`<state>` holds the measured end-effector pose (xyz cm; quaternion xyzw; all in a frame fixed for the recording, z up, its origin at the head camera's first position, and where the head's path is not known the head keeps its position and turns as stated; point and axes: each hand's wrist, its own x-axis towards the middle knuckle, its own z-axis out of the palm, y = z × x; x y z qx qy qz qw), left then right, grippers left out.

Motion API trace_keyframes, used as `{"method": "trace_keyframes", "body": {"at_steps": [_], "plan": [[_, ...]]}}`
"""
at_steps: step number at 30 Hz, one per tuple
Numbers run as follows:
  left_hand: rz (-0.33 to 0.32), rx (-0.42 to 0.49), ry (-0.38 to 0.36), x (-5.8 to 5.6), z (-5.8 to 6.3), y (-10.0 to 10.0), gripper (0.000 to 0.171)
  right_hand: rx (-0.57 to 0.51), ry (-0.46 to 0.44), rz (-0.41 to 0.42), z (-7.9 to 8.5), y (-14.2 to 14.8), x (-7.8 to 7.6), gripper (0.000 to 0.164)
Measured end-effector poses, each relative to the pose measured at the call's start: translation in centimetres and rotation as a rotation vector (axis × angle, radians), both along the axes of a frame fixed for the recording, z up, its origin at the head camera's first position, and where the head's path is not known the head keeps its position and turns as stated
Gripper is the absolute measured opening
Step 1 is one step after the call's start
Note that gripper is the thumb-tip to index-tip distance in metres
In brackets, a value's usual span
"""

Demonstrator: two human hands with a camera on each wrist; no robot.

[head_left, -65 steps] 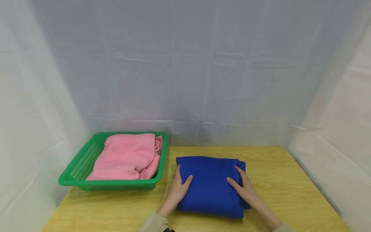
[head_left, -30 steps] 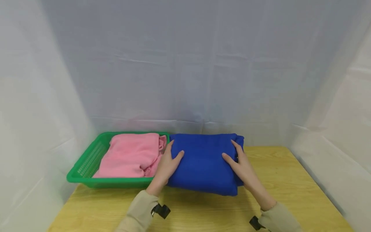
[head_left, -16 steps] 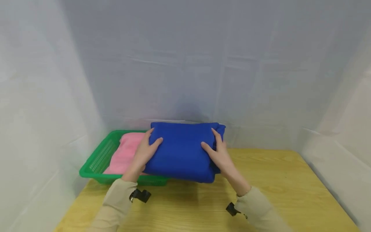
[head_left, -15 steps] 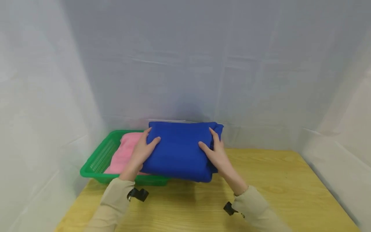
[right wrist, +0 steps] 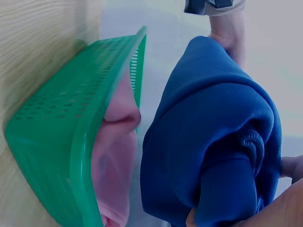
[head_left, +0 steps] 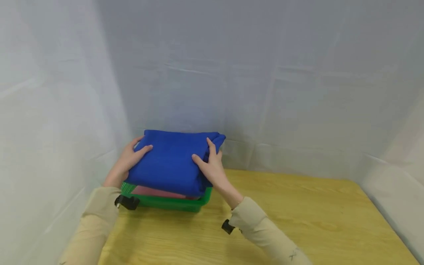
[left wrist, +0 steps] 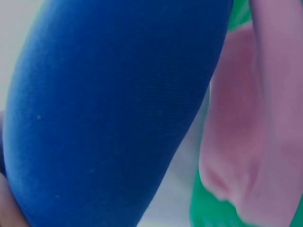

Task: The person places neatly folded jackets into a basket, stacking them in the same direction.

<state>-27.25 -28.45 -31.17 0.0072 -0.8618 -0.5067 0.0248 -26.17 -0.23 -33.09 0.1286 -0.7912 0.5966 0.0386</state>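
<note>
A thick folded blue cloth hangs above the green plastic basket, and the right wrist view shows a gap between the two. My left hand grips the cloth's left side, thumb on top. On the right side my right hand holds it the same way, its lower fingers mostly hidden behind the fabric. Inside the basket lies a folded pink cloth, largely covered by the blue one in the head view. Loose folds of the blue cloth show at its right end.
The basket stands on a wood-grain table, towards its left back. White sheeting hangs behind and on both sides. A small black device is strapped at the left cuff, another black device at the right cuff.
Both hands have lifted the blue cloth off the table and carried it left until it is over the basket and pink cloth. The head view has turned somewhat left.
</note>
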Motion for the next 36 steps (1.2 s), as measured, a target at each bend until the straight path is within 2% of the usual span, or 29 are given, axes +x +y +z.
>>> {"method": "trace_keyframes", "body": {"at_steps": [4, 8, 14, 18, 21, 26, 29, 36], "plan": [[-0.002, -0.02, 0.002, -0.6, -0.8, -1.9, 0.083, 0.024, -0.014, 0.004, -1.0, -1.7, -0.7, 0.08], [-0.005, -0.036, 0.007, -1.2, -2.1, -3.0, 0.085, 0.03, -0.012, -0.009, -2.5, -2.7, -1.7, 0.081], [-0.003, -0.09, 0.015, -2.1, -5.1, -3.1, 0.091, 0.066, -0.008, -0.02, -5.0, -2.9, -2.7, 0.087], [-0.007, -0.118, -0.011, -1.9, -7.3, -3.0, 0.093, 0.136, 0.001, -0.015, -6.5, -2.9, -2.4, 0.089], [-0.009, -0.113, -0.012, -1.8, -8.5, -3.1, 0.095, 0.189, 0.007, -0.019, -7.2, -3.2, -2.0, 0.088], [-0.002, -0.126, 0.014, -1.8, -9.1, -3.4, 0.094, 0.293, -0.009, -0.032, -7.6, -3.7, -2.0, 0.087], [0.012, -0.165, 0.034, -1.8, -9.3, -3.6, 0.09, 0.335, -0.025, -0.024, -7.5, -3.8, -2.0, 0.087], [0.05, -0.238, 0.026, -1.4, -9.5, -4.2, 0.089, 0.4, -0.036, 0.0, -7.0, -4.5, -1.9, 0.086]]}}
